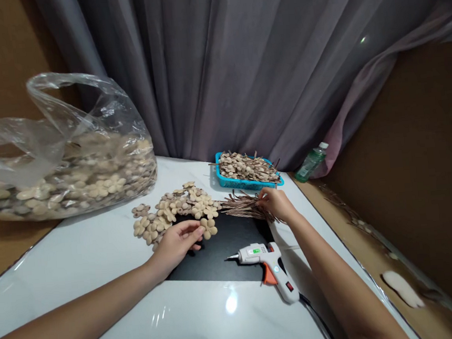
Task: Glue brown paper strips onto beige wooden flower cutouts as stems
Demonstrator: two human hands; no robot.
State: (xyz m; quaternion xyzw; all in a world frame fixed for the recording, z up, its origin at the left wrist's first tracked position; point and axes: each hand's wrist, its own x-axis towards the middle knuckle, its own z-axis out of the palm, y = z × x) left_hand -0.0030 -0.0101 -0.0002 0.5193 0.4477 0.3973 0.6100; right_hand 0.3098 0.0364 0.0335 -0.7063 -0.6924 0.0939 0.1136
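My left hand (181, 243) pinches a beige five-petalled flower (208, 228) by its edge, above a black mat (225, 254). Behind that hand spreads a pile of similar flowers (168, 211). On the right, my right hand (274, 203) has its fingers closed at the near end of a bundle of thin brown strips (240, 205); whether a strip is between the fingertips is hidden. A white glue gun (257, 254) with an orange trigger lies on the mat's front right part, its nozzle pointing left.
A clear plastic bag (97, 107) full of flowers stands at the left. Farther back sits a blue basket (235, 182) holding flowers with stems. A green bottle (311, 163) is beyond the white table (184, 321). The glue gun's black cord (318, 317) runs off the front.
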